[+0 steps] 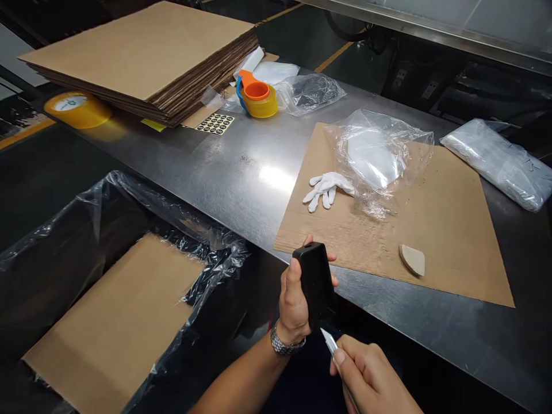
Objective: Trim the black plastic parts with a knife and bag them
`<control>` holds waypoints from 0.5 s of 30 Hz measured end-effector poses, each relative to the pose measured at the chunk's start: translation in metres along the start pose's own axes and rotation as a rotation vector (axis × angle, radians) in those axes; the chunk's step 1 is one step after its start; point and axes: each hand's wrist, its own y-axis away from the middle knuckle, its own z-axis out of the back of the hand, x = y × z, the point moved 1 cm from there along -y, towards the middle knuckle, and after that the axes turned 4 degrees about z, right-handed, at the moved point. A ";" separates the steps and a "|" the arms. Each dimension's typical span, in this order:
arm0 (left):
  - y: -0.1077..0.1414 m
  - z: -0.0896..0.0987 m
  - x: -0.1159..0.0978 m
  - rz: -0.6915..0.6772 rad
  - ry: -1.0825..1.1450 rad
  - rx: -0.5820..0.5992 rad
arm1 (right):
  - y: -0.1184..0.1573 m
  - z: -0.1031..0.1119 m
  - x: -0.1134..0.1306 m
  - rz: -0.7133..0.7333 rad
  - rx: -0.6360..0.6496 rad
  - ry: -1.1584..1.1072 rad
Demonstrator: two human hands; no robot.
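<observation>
My left hand (294,302) is wrapped round a black plastic case (317,282), held upright and slightly tilted just off the table's front edge. The case looks hollow on the side facing me, with a small hole in its top end. In my right hand (366,371) is a craft knife (331,344), its pointed blade aimed up toward the lower end of the case. A small gap appears between the blade tip and the case. My right fingers are closed round the knife's slim metal handle, whose lower part leaves the picture.
A cardboard sheet (457,230) on the metal table (241,184) bears a white glove (328,188), a clear plastic bag (379,149) and a wedge-shaped tan piece (413,260). Behind are stacked cardboard (150,52) and a tape dispenser (259,98). A black-lined box (99,224) stands at left.
</observation>
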 end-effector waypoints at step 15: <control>0.002 -0.002 0.002 -0.113 0.072 -0.096 | -0.003 0.000 0.001 -0.004 0.008 -0.098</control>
